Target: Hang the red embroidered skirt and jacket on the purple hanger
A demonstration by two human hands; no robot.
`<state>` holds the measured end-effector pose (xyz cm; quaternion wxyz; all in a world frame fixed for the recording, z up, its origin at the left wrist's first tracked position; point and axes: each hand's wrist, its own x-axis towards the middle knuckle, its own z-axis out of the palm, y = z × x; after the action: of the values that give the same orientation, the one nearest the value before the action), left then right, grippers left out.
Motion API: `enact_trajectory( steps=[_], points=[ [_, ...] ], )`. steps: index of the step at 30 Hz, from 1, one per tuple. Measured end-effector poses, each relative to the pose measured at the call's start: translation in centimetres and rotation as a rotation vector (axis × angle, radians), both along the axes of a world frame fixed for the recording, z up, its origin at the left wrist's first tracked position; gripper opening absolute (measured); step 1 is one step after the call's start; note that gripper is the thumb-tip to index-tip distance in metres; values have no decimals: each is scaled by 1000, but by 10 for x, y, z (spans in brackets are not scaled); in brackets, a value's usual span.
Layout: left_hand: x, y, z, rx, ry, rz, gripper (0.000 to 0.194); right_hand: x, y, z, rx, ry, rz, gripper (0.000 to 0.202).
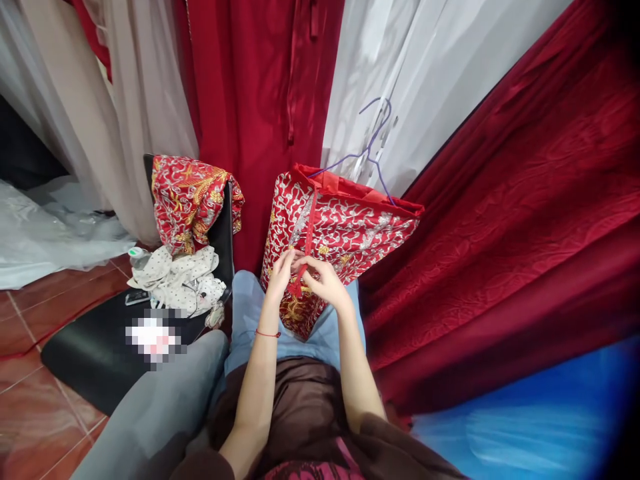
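A red skirt-like garment (pixel 350 227) with silver and gold embroidery hangs from a purple wire hanger (pixel 369 150), its lower part between my knees. A narrow red tie (pixel 311 227) runs down its front from the waistband. My left hand (pixel 283 270), with a thin red string on the wrist, pinches the tie near its lower part. My right hand (pixel 323 279) is closed on the same tie just beside it, the fingers of both hands almost touching. The tie's loose red end (pixel 296 288) dangles below the fingers.
On the left, a black chair (pixel 95 353) holds a dotted white cloth (pixel 183 283), a phone (pixel 136 297) and a blurred item. Another red embroidered cloth (pixel 187 197) drapes over its back. Red, white and beige fabrics hang around; blue fabric (pixel 520 413) lies at the lower right.
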<state>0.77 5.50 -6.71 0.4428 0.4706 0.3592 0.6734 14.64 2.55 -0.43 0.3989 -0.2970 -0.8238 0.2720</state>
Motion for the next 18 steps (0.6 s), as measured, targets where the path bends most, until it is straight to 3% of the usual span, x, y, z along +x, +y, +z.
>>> enact_trajectory(
  steps=[6,10,14,18],
  points=[
    [5,-9,9,15,56,-118,36,5,4,-9,-46,13,22,22],
    [9,-6,6,53,14,-60,35,11,8,-11,-137,54,14,16],
    [4,-1,-2,-13,-35,-9,34,18,10,-11,-158,365,-131,13],
    [-1,-1,-3,-44,5,17,34,18,17,-14,-280,597,-183,12]
  ],
)
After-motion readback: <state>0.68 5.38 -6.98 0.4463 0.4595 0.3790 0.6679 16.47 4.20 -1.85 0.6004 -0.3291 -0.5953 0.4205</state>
